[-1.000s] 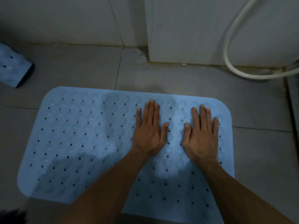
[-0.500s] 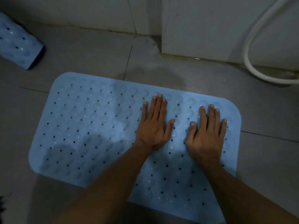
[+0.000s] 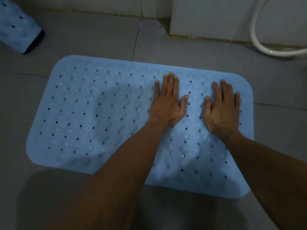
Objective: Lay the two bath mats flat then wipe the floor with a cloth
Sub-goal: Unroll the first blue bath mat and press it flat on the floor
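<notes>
Both grips spread flat, palms down: left hand point(image 3: 167, 103) and right hand point(image 3: 221, 107) side by side on right half of blue mat point(image 3: 99, 113), mat on floor point(image 3: 274, 130); second mat point(image 3: 16, 25) rolled up top left.

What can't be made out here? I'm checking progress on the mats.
- Second mat, head view: still rolled, cut off by the left edge.
- Flat mat: parts hidden under the left hand, right hand and forearms.
- Hose: runs out of frame.
- Cloth: none visible.
</notes>
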The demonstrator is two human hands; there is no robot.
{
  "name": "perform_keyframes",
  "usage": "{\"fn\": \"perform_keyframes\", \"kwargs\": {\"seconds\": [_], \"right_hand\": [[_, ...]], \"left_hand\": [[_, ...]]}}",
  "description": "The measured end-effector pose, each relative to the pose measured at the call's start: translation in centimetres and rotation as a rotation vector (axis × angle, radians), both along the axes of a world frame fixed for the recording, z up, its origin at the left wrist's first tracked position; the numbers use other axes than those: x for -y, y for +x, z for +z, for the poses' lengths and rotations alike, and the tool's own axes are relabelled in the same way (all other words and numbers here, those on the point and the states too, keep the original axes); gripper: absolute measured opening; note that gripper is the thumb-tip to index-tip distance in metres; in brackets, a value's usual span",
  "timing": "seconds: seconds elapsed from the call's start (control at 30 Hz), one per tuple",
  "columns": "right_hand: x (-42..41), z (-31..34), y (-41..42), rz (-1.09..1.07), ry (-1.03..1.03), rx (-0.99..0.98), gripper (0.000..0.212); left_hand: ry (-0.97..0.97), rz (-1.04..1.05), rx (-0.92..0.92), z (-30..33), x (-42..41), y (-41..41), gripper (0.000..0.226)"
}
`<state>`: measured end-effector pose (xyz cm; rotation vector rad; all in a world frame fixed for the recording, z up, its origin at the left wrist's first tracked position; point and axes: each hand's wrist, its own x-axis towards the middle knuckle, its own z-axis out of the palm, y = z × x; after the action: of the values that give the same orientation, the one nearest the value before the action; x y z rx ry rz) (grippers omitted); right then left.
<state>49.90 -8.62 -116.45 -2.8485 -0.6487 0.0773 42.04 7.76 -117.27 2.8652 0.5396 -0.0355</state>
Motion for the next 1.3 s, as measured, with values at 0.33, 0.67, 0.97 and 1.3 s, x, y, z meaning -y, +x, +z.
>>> {"fn": "perform_keyframes", "kwargs": {"seconds": [0.33, 0.67, 0.97, 1.3], "right_hand": [[-1.0, 2.7, -0.7, -0.032, -0.255, -0.221, 0.064], [-7.9, 2.9, -18.1, 0.08, -0.074, -0.172, 0.067], [-11.6, -0.1, -20.3, 0.153, -0.076, -0.06, 0.064], [-11.6, -0.1, -19.8, -0.008, 0.069, -0.058, 0.063]], "left_hand": [[-0.252, -0.083, 0.048, 2.6, -2.8, -3.1, 0.065], [0.04, -0.024, 0.071, 2.0, -7.6, -17.7, 0.072], [0.085, -0.01, 0.173, -1.3, -9.5, -19.6, 0.067], [0.031, 0.01, 0.091, -0.9, -9.3, -19.3, 0.071]]}}
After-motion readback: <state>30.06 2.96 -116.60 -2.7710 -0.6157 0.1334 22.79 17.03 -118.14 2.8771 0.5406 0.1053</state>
